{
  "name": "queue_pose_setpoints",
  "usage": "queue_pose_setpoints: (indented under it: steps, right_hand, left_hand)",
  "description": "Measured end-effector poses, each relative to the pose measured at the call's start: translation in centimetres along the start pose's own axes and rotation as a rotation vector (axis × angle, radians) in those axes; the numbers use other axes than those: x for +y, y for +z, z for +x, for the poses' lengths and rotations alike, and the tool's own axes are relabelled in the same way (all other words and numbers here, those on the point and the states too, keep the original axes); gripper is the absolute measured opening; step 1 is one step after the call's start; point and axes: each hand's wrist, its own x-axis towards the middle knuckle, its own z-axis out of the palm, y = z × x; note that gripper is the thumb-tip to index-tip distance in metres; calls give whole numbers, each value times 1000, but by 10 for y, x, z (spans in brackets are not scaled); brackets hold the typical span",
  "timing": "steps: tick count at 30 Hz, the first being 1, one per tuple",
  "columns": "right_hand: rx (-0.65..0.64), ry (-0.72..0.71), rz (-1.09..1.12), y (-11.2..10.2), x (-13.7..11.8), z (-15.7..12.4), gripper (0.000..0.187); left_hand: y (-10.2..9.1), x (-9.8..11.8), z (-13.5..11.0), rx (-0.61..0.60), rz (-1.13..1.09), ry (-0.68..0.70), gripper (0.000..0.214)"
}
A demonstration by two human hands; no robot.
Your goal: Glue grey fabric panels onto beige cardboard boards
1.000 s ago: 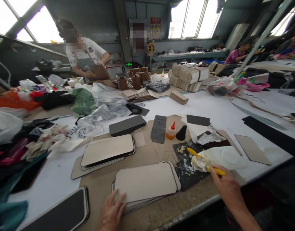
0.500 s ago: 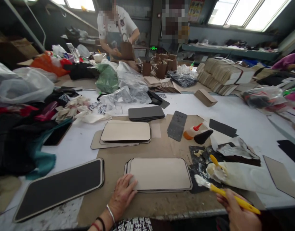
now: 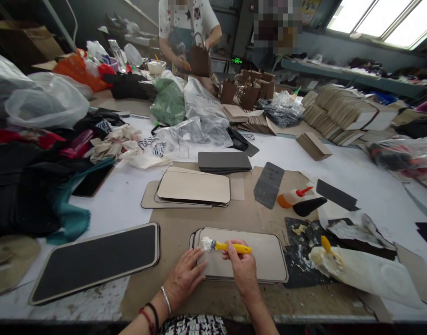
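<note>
My right hand (image 3: 242, 266) grips a paint brush (image 3: 230, 247) by its yellow handle. White paste coats the bristles, which are over the left end of a pale rounded panel (image 3: 265, 253) on top of a small stack. Fingers outstretched, my left hand (image 3: 187, 273) rests on the left front edge of that stack. To the left lies a long dark panel (image 3: 98, 260) with a light border. Another stack of cream panels (image 3: 196, 186) sits behind. At right, a cut-open white plastic bottle (image 3: 367, 270) holds paste and a yellow-handled tool (image 3: 325, 244).
A squeeze bottle (image 3: 290, 197) with a red tip stands beside a black pointed object (image 3: 309, 206). Grey panels (image 3: 223, 161) lie farther back. Cloth and a phone (image 3: 93, 180) are at left. Across the table a person (image 3: 189, 37) handles a brown bag (image 3: 200, 60).
My right hand has carried the brush leftward from beside the paste container to the panel's left end. My left hand stays on the stack; the camera view has shifted slightly.
</note>
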Motion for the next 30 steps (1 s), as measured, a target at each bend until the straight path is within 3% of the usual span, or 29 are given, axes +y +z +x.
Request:
queue_pose_setpoints:
  steps: [5,12,21,24,30]
  right_hand:
    - [8,4,-90,-5,10,0,35]
    - [211,-9,-277,-37,1,4,34]
    - [120,-83,-188,-5,2,8,28]
    - [203,-109,-231,-25,5,13,30]
    - [432,-66,-334,-95,13,22,40]
  left_hand:
    - [-2,-1,1,7,-15,5,23]
    - [-3,-3,1,26,12,22,24]
    - [0,-13,0,16,63,92,31]
    - [1,-13,0,45,48,88,30]
    - [6,-14,-3,40,79,114,34]
